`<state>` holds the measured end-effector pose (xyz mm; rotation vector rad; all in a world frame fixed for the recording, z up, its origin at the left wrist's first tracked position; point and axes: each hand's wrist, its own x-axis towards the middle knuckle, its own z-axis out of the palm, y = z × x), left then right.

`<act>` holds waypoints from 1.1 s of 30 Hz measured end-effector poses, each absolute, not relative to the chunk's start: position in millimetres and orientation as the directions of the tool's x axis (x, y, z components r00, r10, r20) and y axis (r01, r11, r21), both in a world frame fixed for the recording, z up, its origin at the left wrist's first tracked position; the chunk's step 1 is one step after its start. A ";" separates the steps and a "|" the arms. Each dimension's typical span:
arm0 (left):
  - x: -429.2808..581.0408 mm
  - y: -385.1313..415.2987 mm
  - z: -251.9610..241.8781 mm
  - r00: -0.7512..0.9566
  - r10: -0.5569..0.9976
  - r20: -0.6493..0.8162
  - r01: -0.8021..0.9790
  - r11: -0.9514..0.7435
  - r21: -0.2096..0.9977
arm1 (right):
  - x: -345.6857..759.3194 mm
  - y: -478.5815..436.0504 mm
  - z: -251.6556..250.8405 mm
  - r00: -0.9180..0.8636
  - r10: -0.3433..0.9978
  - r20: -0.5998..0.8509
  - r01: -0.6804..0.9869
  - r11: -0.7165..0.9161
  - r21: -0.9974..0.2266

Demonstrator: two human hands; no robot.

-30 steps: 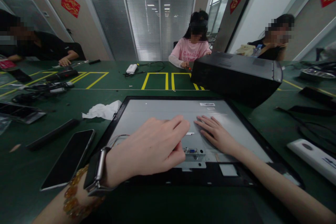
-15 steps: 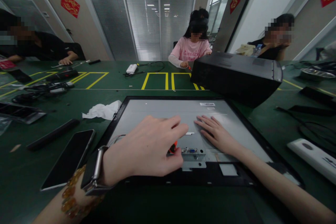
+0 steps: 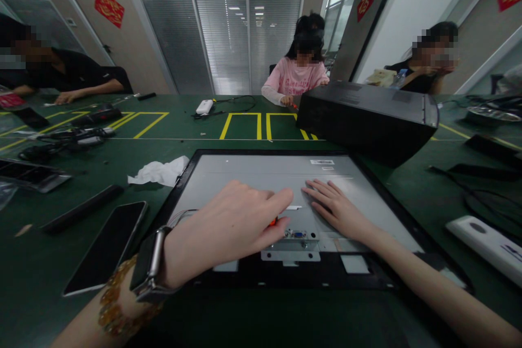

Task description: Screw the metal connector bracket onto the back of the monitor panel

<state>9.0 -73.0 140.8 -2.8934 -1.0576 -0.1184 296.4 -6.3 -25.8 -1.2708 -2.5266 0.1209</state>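
Observation:
A flat display panel [image 3: 253, 168] lies back side up before me, grey metal within a black frame. Over its near middle, my left hand [image 3: 232, 223] is closed around what looks like a screwdriver [image 3: 273, 222]. Only a bit of its orange and black handle shows between thumb and fingers; the tip is hidden beneath the hand. Just right of it is a metal bracket [image 3: 291, 255] with a blue video port [image 3: 300, 235]. My right hand [image 3: 336, 206] rests flat on the panel's right half, fingers stretched out and holding nothing.
Left of the panel lie a phone [image 3: 108, 247], a black bar [image 3: 81, 209] and crumpled tissue [image 3: 161, 171]. A large black casing [image 3: 367, 114] stands beyond its far right corner. A white device [image 3: 485, 244] lies right. Several people sit around the green table [image 3: 183, 130].
My left hand has rotated and its fingers have shifted around the handle, uncovering more of the bracket. My right hand stays put. At far left, a person's hand has drawn back leftward.

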 end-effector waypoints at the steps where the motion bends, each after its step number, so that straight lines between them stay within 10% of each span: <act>1: 8.8 -72.5 140.5 0.761 0.643 0.090 0.648 -0.760 -0.046 | 296.5 -6.1 -26.1 -0.559 0.794 0.237 0.769 0.604 -0.210; 33: -3.8 -71.8 152.3 0.753 0.655 0.069 0.637 -0.751 0.172 | 297.0 -5.5 -25.0 -0.554 0.807 0.207 0.783 0.589 -0.202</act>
